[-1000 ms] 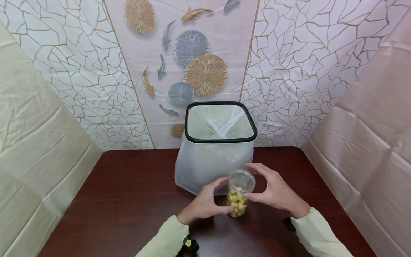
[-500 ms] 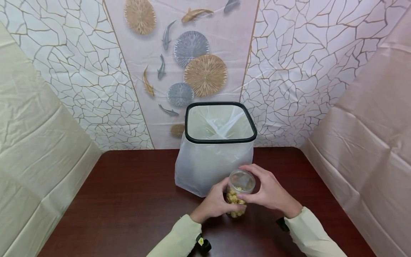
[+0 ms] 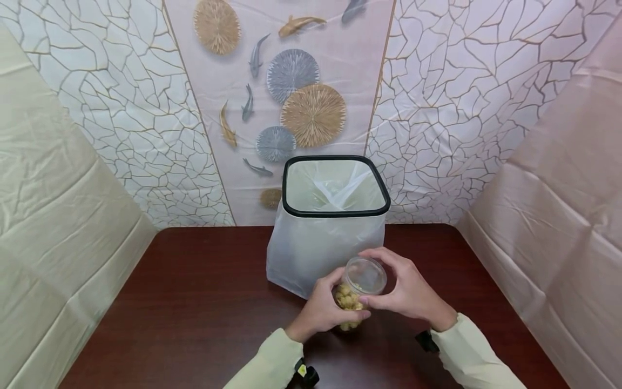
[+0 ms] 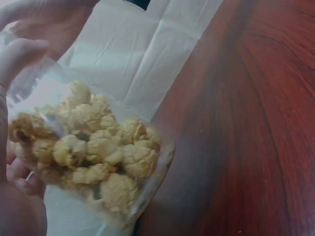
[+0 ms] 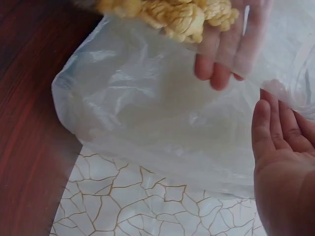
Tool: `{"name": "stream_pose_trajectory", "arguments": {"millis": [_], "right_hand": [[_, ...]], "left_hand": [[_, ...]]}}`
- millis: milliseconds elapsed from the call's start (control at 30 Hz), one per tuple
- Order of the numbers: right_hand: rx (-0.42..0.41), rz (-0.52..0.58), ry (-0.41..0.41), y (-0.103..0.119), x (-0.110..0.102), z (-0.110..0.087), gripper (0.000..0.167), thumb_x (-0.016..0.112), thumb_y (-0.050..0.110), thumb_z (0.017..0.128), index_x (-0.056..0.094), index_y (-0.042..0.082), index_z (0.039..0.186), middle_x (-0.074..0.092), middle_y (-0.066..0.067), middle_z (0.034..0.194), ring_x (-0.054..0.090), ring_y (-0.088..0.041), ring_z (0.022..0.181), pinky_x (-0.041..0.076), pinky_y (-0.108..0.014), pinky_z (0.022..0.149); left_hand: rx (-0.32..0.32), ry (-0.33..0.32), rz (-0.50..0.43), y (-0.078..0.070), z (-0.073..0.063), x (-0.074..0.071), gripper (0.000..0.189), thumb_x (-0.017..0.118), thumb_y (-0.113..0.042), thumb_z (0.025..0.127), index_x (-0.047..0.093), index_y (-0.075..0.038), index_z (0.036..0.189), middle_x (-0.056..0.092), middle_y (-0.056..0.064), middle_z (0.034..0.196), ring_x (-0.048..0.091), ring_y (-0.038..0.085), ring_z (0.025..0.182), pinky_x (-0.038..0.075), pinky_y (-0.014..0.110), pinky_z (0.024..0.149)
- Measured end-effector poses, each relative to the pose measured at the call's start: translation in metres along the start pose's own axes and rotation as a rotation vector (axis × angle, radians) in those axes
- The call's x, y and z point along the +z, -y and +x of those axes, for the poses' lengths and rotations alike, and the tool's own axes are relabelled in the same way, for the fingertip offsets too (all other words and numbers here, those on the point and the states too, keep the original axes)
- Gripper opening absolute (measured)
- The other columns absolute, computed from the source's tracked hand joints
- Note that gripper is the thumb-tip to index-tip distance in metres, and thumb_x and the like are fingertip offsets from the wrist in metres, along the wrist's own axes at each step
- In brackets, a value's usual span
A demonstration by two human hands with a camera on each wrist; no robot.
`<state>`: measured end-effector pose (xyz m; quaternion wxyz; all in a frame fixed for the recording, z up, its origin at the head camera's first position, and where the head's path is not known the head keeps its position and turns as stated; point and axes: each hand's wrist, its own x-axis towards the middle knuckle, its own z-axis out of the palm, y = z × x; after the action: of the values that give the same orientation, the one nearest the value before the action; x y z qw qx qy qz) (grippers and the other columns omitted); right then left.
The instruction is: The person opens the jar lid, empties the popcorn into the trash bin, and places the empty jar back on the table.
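Observation:
A clear plastic jar (image 3: 347,298) part-filled with yellow popcorn (image 4: 106,147) is in front of the bin, its base tilted toward the left hand's side. My left hand (image 3: 323,307) wraps round the jar's body, thumb at the front. At the top, my right hand (image 3: 408,286) grips the clear round lid (image 3: 365,274) between thumb and fingers. The right wrist view has the popcorn at its upper edge, left fingertips (image 5: 220,73) behind the jar, and the right hand's fingers curved at the lid end. In the left wrist view the base hangs close over the table.
A bin with a black rim (image 3: 335,214) and a white bag liner (image 3: 323,248) stands right behind the jar. All rests on a dark red wooden table (image 3: 209,302). Patterned cloth (image 3: 437,119) hangs at the back, with beige cloth (image 3: 549,216) at both sides.
My left hand has moved right and closed round the jar; my right hand has come in left onto the lid. The jar, upright before, now tilts with its base to the left.

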<state>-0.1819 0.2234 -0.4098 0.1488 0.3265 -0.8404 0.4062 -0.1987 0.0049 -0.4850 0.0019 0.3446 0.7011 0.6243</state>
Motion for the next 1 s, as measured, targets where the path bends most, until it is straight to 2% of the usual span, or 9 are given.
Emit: {"name": "stream_pose_trajectory", "arguments": {"millis": [67, 167, 333, 467, 567, 733, 1000], "right_hand": [[0.002, 0.033, 0.01, 0.002, -0.001, 0.001, 0.074, 0.098, 0.023, 0.073, 0.063, 0.021, 0.138, 0.07, 0.005, 0.126, 0.068, -0.011, 0.111, 0.053, -0.02, 0.095], [0.002, 0.06, 0.03, 0.007, -0.001, 0.002, 0.075, 0.098, 0.023, 0.074, 0.062, 0.02, 0.14, 0.069, 0.003, 0.129, 0.068, -0.014, 0.112, 0.055, -0.022, 0.094], [-0.017, -0.036, 0.072, 0.015, -0.003, 0.006, 0.08, 0.097, 0.034, 0.074, 0.06, 0.023, 0.143, 0.067, 0.007, 0.135, 0.066, -0.012, 0.118, 0.053, -0.023, 0.099], [-0.052, -0.126, 0.094, 0.022, -0.006, 0.009, 0.085, 0.097, 0.044, 0.072, 0.059, 0.022, 0.145, 0.065, 0.008, 0.139, 0.063, -0.009, 0.123, 0.051, -0.024, 0.103], [-0.068, -0.154, 0.114, 0.028, -0.009, 0.012, 0.086, 0.096, 0.047, 0.072, 0.059, 0.018, 0.144, 0.065, 0.007, 0.14, 0.063, -0.01, 0.125, 0.053, -0.029, 0.104], [-0.1, -0.185, 0.15, 0.037, -0.011, 0.022, 0.085, 0.094, 0.05, 0.074, 0.061, 0.007, 0.141, 0.068, 0.001, 0.133, 0.067, -0.013, 0.12, 0.058, -0.036, 0.1], [-0.102, -0.197, 0.241, 0.051, -0.005, 0.036, 0.085, 0.091, 0.056, 0.075, 0.062, 0.004, 0.136, 0.069, 0.0, 0.121, 0.069, -0.017, 0.11, 0.06, -0.037, 0.092]], "left_hand": [[0.014, -0.02, -0.006, -0.003, -0.001, -0.002, 0.074, 0.095, -0.023, 0.076, 0.061, -0.026, 0.142, 0.072, -0.001, 0.129, 0.068, 0.011, 0.111, 0.057, 0.028, 0.098], [0.056, -0.043, 0.008, -0.006, -0.003, -0.006, 0.075, 0.095, -0.02, 0.075, 0.062, -0.023, 0.142, 0.074, 0.004, 0.127, 0.069, 0.009, 0.107, 0.058, 0.027, 0.094], [0.147, -0.084, 0.096, -0.013, -0.008, -0.014, 0.076, 0.096, -0.017, 0.073, 0.063, -0.016, 0.142, 0.076, 0.006, 0.123, 0.071, 0.009, 0.103, 0.061, 0.029, 0.09], [0.188, -0.116, 0.213, -0.019, -0.013, -0.024, 0.077, 0.097, -0.018, 0.071, 0.064, -0.015, 0.14, 0.076, 0.003, 0.121, 0.071, 0.009, 0.102, 0.061, 0.028, 0.088], [0.21, -0.125, 0.318, -0.022, -0.018, -0.033, 0.077, 0.098, -0.019, 0.069, 0.064, -0.012, 0.138, 0.076, 0.004, 0.12, 0.071, 0.008, 0.102, 0.06, 0.027, 0.088], [0.262, -0.125, 0.493, -0.028, -0.026, -0.049, 0.08, 0.098, -0.02, 0.065, 0.064, -0.009, 0.136, 0.075, 0.006, 0.125, 0.072, 0.012, 0.108, 0.06, 0.027, 0.092], [0.252, -0.129, 0.722, -0.04, -0.04, -0.065, 0.084, 0.099, -0.023, 0.062, 0.064, -0.007, 0.136, 0.073, 0.007, 0.129, 0.072, 0.018, 0.115, 0.061, 0.033, 0.095]]}}
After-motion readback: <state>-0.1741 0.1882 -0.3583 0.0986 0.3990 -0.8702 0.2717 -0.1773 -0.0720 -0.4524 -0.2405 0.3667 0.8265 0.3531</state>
